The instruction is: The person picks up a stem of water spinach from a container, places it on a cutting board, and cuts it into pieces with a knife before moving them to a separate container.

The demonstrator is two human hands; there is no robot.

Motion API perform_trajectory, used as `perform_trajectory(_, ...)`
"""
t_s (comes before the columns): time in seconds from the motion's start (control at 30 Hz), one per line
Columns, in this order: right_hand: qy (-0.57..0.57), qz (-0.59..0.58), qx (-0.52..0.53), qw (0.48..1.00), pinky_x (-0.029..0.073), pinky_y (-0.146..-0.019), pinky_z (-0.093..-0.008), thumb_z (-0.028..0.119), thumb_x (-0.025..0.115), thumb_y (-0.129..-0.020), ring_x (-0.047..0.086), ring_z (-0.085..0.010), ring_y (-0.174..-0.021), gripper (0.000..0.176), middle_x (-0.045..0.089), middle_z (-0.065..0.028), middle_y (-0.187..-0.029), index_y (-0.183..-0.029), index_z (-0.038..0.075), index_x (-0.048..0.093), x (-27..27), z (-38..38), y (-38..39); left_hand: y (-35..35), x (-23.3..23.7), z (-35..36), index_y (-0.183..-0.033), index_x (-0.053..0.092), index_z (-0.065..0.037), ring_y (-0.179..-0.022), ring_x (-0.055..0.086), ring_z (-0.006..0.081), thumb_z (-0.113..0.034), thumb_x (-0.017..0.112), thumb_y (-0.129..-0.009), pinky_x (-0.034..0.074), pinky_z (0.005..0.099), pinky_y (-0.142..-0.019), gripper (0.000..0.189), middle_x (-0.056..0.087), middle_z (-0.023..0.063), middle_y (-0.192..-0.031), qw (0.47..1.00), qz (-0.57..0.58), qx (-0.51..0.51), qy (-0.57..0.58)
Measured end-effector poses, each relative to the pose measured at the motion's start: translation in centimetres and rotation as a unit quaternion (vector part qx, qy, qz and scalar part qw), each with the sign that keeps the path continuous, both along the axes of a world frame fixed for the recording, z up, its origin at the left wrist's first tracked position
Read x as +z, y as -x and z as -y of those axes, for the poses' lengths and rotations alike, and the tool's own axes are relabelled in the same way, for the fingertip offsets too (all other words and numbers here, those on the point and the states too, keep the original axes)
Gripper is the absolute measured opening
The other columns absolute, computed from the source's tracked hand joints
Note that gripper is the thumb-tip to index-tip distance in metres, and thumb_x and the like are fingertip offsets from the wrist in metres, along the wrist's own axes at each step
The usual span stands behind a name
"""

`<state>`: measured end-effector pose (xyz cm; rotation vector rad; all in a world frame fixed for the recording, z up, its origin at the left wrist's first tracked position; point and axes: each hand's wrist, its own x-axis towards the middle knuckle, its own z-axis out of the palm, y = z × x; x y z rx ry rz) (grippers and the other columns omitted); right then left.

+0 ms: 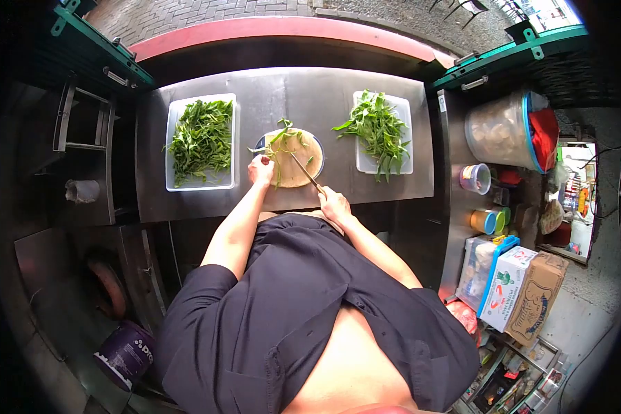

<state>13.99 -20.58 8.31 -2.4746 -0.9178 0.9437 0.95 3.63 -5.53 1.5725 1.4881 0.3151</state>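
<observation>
A round wooden cutting board (303,176) lies in the middle of the steel table. Long leafy green stems (277,150) lie across its left half, and my left hand (261,170) is closed on them at the board's left edge. My right hand (334,205) grips the handle of a knife (305,168) from the near right side. The blade slants up and left over the board, its tip close to the stems. A small green piece rests right of the blade.
A white tray heaped with cut leafy greens (201,141) stands left on the steel table (283,90). Another tray, at right, holds longer greens (378,131), some hanging over its rim. Plastic tubs (493,134) and cardboard boxes (535,297) line the right side. A purple bucket (125,355) stands lower left.
</observation>
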Motion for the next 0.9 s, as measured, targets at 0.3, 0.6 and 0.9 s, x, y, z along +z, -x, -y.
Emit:
perform_trajectory(0.3,-0.011,-0.034,-0.06,0.998,0.054,-0.082,-0.0558,0.039,0.055,-0.103,0.069,-0.0473,-0.096,0.03,0.072,-0.0251,-0.097,-0.113,0.012,0.065,-1.2,-0.2,0.5,-1.1,7.2,2.0,-0.104,0.068,-0.012,-0.101,0.072,0.033,-0.033,0.081,-0.084,0.056,0.0459,-0.088,0.032,0.073,0.012,-0.106,0.98,-0.158,-0.114,-0.036)
perform_trajectory(0.6,-0.068,-0.015,-0.023,0.997,0.055,-0.079,-0.0572,0.038,0.057,-0.102,0.07,-0.0482,-0.092,0.028,0.072,-0.0254,-0.091,-0.115,0.014,0.064,-0.2,-0.3,1.4,-0.8,5.2,2.3,-0.099,0.072,-0.012,-0.101,0.072,0.0319,-0.027,0.079,-0.086,0.057,0.0447,-0.087,0.021,0.075,0.0114,-0.103,0.972,-0.145,-0.173,-0.065)
perform_trajectory(0.9,0.002,-0.002,0.017,1.0,0.055,-0.08,-0.0563,0.034,0.059,-0.101,0.071,-0.0464,-0.092,0.027,0.072,-0.0252,-0.093,-0.12,0.016,0.065,0.0,-0.4,1.9,-0.3,5.6,3.4,-0.111,0.07,-0.012,-0.097,0.072,0.0324,-0.021,0.074,-0.088,0.059,0.0452,-0.083,0.025,0.07,0.0103,-0.11,0.94,-0.135,-0.261,-0.174)
